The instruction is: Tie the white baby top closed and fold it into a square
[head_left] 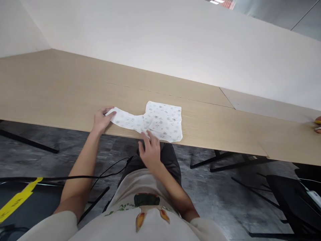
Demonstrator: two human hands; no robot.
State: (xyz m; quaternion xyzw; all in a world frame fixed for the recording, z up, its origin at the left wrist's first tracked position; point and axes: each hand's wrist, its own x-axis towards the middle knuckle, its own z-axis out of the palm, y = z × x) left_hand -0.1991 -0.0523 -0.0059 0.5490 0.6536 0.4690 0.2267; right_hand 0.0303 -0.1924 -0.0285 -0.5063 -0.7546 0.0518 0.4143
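A small white shirt [164,118] with a faint print of little figures lies on the table by its front edge. Its body is folded into a rough square, and one sleeve [127,119] stretches out to the left. My left hand [102,118] pinches the end of that sleeve between thumb and fingers. Close to where the sleeve meets the body, my right hand [151,150] is at the lower edge of the shirt, fingers apart and holding nothing. Whether its fingertips touch the cloth I cannot tell.
The long light-wood table [62,87] runs across the view, with a white partition [150,40] behind it. A black cable [75,176] crosses over my left arm. Black chairs [288,197] stand below at the right and left. Part of another person's hand [318,130] shows at the far right.
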